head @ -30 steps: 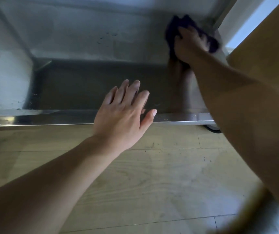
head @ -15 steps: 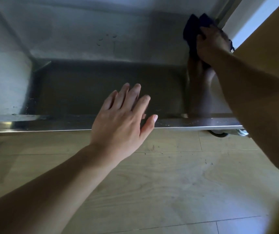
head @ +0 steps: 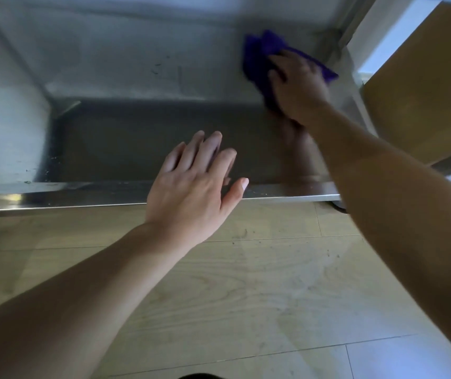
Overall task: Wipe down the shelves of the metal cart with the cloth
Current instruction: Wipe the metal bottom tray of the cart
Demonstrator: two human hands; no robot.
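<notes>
1. Wood-plank floor (head: 246,296); low and dim, the bottom shelf (head: 136,143) of the metal cart.
2. Your right hand (head: 298,86) presses the purple cloth (head: 257,53) into the far-right corner, fingers curled over it.
3. Your left hand (head: 194,187): fingers straight, holding nothing, over the front rim (head: 82,191); contact unclear.
4. Risk: the cart stands on a caster (head: 337,205), so a hard push could roll it.

Steel cart shelf (head: 142,143), raised front rim (head: 82,194), specks (head: 158,68) mid-surface. Purple cloth (head: 257,58) bunched on it near far right corner. Wood-plank floor (head: 246,296) under cart.
</notes>
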